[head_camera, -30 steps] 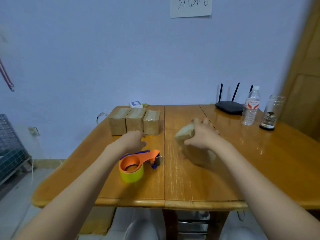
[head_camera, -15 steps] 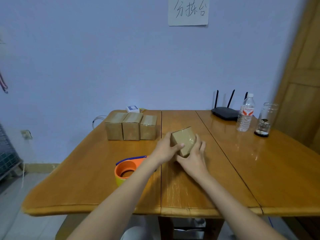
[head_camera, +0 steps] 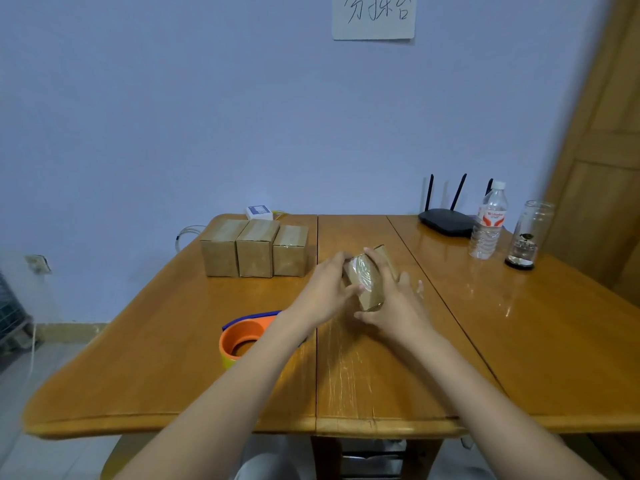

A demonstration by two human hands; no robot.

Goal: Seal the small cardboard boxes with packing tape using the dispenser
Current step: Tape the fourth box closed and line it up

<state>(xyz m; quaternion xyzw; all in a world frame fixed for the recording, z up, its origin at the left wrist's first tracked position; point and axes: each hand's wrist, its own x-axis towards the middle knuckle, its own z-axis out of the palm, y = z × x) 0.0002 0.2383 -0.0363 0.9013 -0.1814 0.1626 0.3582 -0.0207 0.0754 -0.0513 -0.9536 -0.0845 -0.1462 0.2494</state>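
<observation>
A small cardboard box [head_camera: 366, 281] with glossy tape across its top face is held tilted just above the wooden table [head_camera: 173, 358], near its middle. My left hand [head_camera: 327, 289] grips its left side, thumb on the taped face. My right hand [head_camera: 398, 303] cups its right side and bottom, fingers curled round the far edge. The orange tape dispenser [head_camera: 246, 339] with a blue handle lies on the table to the left of the box, partly hidden by my left forearm. Three more small boxes [head_camera: 255, 248] stand in a row at the back left.
A black router [head_camera: 446, 220], a water bottle [head_camera: 487, 223] and a glass jar [head_camera: 526, 237] stand at the back right. A small white and blue box [head_camera: 259, 211] sits behind the row. A wooden door [head_camera: 602, 168] is on the right.
My left hand left the dispenser and joined my right hand on the box. The box came toward the table's middle and was turned, so its taped face now shows.
</observation>
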